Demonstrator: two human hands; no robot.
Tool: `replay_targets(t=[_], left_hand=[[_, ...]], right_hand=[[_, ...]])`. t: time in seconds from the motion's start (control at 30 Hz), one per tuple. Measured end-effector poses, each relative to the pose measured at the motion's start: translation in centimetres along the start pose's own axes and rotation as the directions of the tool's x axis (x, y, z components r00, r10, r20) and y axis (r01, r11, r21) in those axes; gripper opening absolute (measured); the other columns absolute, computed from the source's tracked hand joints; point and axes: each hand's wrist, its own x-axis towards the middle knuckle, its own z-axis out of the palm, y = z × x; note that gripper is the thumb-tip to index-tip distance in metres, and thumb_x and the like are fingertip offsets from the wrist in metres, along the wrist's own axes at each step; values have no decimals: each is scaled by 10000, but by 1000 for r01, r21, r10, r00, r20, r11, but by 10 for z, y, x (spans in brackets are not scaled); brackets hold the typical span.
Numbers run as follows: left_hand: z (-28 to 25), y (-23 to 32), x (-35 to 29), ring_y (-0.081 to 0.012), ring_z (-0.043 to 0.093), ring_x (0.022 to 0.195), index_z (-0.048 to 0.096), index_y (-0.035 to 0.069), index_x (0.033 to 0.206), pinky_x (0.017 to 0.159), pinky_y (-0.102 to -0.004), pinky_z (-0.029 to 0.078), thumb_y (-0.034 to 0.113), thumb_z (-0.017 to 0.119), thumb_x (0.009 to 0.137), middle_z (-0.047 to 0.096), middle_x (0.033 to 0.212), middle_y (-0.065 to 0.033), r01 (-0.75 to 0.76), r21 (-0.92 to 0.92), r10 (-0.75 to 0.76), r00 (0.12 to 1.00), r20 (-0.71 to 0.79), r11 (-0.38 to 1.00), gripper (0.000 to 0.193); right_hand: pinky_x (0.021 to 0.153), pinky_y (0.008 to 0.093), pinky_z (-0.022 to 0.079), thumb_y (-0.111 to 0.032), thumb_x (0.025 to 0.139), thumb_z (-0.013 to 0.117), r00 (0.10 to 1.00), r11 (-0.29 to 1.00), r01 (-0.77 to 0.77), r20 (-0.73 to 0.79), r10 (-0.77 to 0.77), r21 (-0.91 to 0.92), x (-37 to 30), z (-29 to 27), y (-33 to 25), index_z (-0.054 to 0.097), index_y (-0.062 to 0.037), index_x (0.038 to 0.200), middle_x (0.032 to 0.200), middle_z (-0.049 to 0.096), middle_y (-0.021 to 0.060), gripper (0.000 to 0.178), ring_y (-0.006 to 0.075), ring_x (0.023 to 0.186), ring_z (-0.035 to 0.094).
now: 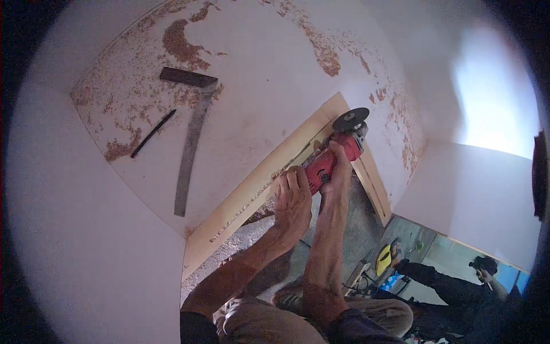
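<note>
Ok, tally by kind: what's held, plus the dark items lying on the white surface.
Red angle grinder, held: 1
L-shaped square: 1
Black pen-like stick: 1
Total: 3

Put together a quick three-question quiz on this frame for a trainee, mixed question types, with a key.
1. Multiple choice: What colour is the body of the angle grinder?
a) yellow
b) red
c) green

2. True or false: The slim black stick lies to the left of the metal blade of the square.

3. Short answer: Which of the person's hands is nearer the grinder's dark disc?

Key:
1. b, red.
2. True.
3. The right hand; the left hand is at the rear of the tool.
</note>
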Motion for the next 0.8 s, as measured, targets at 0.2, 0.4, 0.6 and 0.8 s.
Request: replay_targets(t=[0.2,0.4,0.6,0.8], left_hand=[[3,-2,0,-514,476,1156,360,-129,1340,1076,-638,347,-59,630,754,450,1191,-304,11,-112,-12,1000,-10,994,649],[-1,0,1,-510,475,1156,363,-130,1338,1071,-639,347,-60,636,745,452,1189,-297,35,-127,-30,999,37,991,657],[-2,-1,0,-424,511,1169,392,-126,1342,989,-487,474,-46,684,728,472,1196,-253,30,-6,-30,1000,-3,1000,686],[-6,3,1,-404,528,1168,407,-142,1327,948,-413,540,-39,706,707,482,1177,-251,21,34,-20,1000,-10,999,696]], right_hand=[[607,364,564,-160,789,798,1000,1000,-2,-18,3,28,2,1,3,654,-32,1072,871,701,90,343,217,681,665],[593,356,555,-162,794,795,999,998,-35,-41,33,-44,0,2,-2,652,-26,1076,873,711,100,344,220,671,663],[581,349,546,-171,799,792,999,999,-31,17,31,22,-2,5,1,654,-29,1059,843,692,88,327,210,648,652],[573,352,539,-181,793,798,999,999,-50,1,50,9,7,-4,4,650,-29,1042,804,664,72,327,207,632,639]])
